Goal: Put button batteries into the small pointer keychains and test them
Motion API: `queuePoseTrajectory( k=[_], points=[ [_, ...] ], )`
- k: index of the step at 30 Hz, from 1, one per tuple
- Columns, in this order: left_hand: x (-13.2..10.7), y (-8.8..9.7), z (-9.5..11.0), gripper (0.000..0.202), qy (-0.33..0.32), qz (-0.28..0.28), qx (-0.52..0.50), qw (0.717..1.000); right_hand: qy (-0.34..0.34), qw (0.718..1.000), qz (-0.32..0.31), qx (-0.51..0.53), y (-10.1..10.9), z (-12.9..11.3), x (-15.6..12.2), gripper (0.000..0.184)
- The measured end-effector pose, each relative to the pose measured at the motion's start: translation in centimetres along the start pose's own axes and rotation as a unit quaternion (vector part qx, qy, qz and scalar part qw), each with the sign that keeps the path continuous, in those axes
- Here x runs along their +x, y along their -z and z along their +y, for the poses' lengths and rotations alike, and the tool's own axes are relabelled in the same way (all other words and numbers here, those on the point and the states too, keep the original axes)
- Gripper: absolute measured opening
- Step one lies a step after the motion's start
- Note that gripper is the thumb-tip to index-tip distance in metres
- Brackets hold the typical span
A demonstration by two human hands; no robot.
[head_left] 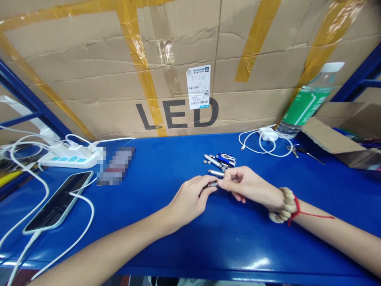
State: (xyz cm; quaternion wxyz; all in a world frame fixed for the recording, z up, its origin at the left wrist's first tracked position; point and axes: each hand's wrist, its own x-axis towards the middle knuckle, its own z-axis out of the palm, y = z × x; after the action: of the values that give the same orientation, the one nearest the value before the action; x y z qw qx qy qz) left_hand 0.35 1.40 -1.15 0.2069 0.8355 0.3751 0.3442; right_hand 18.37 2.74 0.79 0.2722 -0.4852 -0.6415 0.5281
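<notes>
My left hand (193,193) is closed around a small dark cylinder (212,184) with a reddish-grey label, near the middle of the blue table. My right hand (242,183) pinches the right end of the same cylinder, thumb and forefinger together. Much of the cylinder is hidden by my fingers, so its exact kind does not show. Just beyond lies a silver metal tube (216,173), partly behind my right hand. Farther back are another silver tube (212,161), several small round button-like pieces (205,161) and a blue item with a white cord (226,159).
A phone (59,202) and a power strip (74,158) with white cables lie left. At right stand a green-labelled bottle (309,101), a white charger (268,134), keys (294,151) and an open carton (333,143). A big cardboard box (178,51) closes the back.
</notes>
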Motion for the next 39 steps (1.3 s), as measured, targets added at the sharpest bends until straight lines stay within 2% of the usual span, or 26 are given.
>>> queuePoseTrajectory(
  k=[3,6,9,12,17,24,27,34,39],
  points=[
    [0.2,0.0,0.2,0.017,0.01,0.0,-0.015,1.0,0.128,0.985,0.081,-0.082,0.3,0.2,0.1,0.031],
    [0.3,0.1,0.2,0.019,0.012,-0.005,-0.028,1.0,0.305,0.927,0.122,-0.181,0.9,0.4,0.0,0.022],
    [0.3,0.2,0.2,0.018,0.017,-0.015,-0.031,0.999,0.405,0.867,0.119,-0.265,1.5,0.6,-0.1,0.014],
    [0.2,0.3,0.3,0.02,0.021,-0.038,-0.031,0.999,0.434,0.831,0.113,-0.329,2.0,0.8,-0.3,0.015],
    [0.2,0.4,0.4,0.021,0.001,-0.088,-0.031,0.996,0.469,0.788,0.092,-0.388,2.3,0.6,-0.6,0.015],
    [0.2,0.6,0.3,0.018,0.019,-0.112,-0.019,0.993,0.489,0.755,0.129,-0.417,1.9,0.5,-0.7,0.015],
    [0.1,0.6,0.2,0.017,0.037,-0.114,-0.023,0.993,0.482,0.764,0.133,-0.407,1.7,0.6,-0.6,0.016],
    [0.1,0.4,0.1,0.016,0.041,-0.102,-0.052,0.993,0.367,0.867,0.113,-0.319,1.1,0.4,-0.8,0.018],
    [0.0,0.3,0.0,0.008,0.063,-0.084,-0.064,0.992,0.271,0.916,0.1,-0.28,1.0,0.3,-0.7,0.015]
  ],
)
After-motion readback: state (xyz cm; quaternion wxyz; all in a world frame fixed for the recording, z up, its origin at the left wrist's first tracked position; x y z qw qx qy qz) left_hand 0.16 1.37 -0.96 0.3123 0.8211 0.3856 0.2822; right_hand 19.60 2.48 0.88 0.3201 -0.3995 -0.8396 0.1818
